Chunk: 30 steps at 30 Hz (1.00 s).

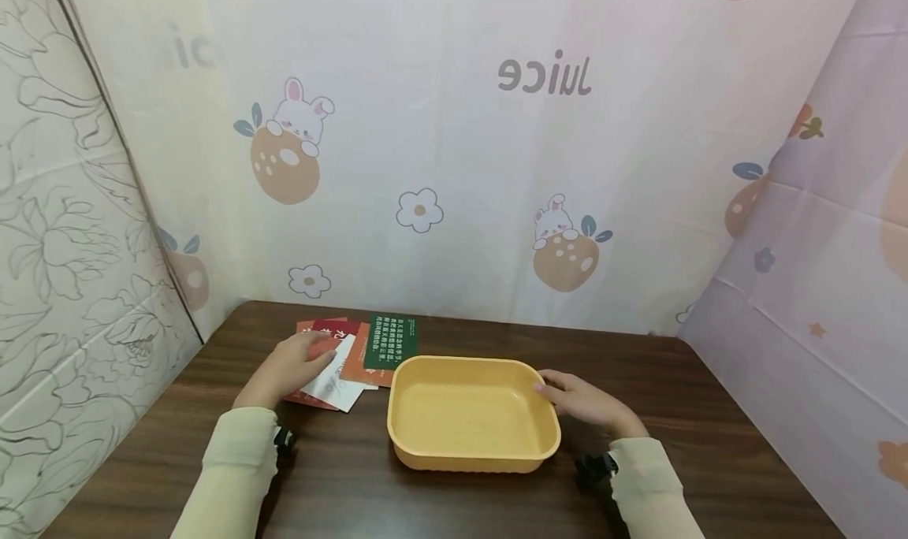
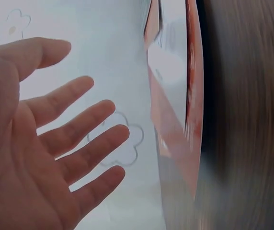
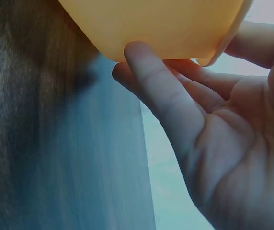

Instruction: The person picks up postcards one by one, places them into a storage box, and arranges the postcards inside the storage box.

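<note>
A yellow rectangular plastic basin (image 1: pixel 468 421) with rounded corners is at the middle of the table, nothing inside it. My right hand (image 1: pixel 585 401) holds its right side; in the right wrist view the thumb lies over the rim of the basin (image 3: pixel 161 28) and the fingers press its outer wall. On the left, my left hand (image 1: pixel 284 369) hovers over several overlapping paper cards: red (image 1: pixel 343 328), white (image 1: pixel 336 385), orange (image 1: pixel 363 369) and green with white characters (image 1: pixel 386 340). The left wrist view shows that hand (image 2: pixel 55 143) with fingers spread, apart from the cards, holding nothing.
The dark wooden table (image 1: pixel 397 507) ends at the back against a white curtain (image 1: pixel 440 129) printed with rabbits and fruit. Another patterned curtain (image 1: pixel 64 247) hangs along the left side, and one (image 1: pixel 837 302) along the right. Black straps (image 1: pixel 594 470) sit at the wrists.
</note>
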{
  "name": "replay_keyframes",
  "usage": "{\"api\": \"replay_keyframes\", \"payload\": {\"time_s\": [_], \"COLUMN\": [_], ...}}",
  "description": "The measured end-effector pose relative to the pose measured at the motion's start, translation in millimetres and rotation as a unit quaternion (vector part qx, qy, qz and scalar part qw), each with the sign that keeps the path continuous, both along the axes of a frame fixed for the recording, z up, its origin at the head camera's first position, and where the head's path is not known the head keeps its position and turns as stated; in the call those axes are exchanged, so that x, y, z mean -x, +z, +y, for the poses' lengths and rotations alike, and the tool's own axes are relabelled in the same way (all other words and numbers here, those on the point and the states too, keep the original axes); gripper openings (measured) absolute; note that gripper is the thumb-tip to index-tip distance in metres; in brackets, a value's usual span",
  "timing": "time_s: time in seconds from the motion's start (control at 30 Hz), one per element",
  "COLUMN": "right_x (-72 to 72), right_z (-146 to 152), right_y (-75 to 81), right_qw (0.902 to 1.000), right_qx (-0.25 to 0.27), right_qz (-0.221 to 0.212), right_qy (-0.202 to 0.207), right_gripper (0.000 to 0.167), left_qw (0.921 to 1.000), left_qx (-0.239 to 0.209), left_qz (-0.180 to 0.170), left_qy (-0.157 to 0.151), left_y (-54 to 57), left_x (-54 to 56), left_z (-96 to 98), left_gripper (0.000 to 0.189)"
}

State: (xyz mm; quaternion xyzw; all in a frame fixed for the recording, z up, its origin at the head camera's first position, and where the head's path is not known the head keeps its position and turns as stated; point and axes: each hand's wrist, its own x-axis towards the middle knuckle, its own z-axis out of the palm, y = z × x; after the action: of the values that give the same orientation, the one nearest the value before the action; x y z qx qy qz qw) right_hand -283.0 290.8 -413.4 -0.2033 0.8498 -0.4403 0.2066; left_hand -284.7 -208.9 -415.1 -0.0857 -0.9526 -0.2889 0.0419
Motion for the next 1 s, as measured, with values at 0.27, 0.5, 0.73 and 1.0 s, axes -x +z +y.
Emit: {"api": "replay_keyframes", "payload": {"time_s": [0.27, 0.5, 0.73, 1.0], "right_x": [0.3, 1.3, 1.4, -0.7], "right_z": [1.7, -0.5, -3.1, -3.3], "right_y": [-1.8, -1.0, -1.2, -1.1], "right_qw": [0.9998, 0.9997, 0.9998, 0.9999], "right_qx": [0.012, 0.021, 0.017, 0.013], "right_qz": [0.003, 0.004, 0.002, -0.005], "right_qy": [0.015, 0.015, 0.005, 0.007], "right_gripper": [0.056, 0.055, 0.056, 0.056], "left_qw": [0.9998, 0.9991, 0.9978, 0.995], "left_qx": [0.0, -0.017, -0.061, -0.068], "left_qz": [0.016, 0.037, 0.004, -0.054], "left_qy": [0.009, 0.009, 0.023, 0.049], "left_y": [-0.6, 8.7, 13.7, 14.2], "left_x": [7.7, 20.6, 39.3, 56.3], "left_z": [15.4, 32.6, 47.7, 63.8], "left_gripper": [0.049, 0.045, 0.046, 0.051]}}
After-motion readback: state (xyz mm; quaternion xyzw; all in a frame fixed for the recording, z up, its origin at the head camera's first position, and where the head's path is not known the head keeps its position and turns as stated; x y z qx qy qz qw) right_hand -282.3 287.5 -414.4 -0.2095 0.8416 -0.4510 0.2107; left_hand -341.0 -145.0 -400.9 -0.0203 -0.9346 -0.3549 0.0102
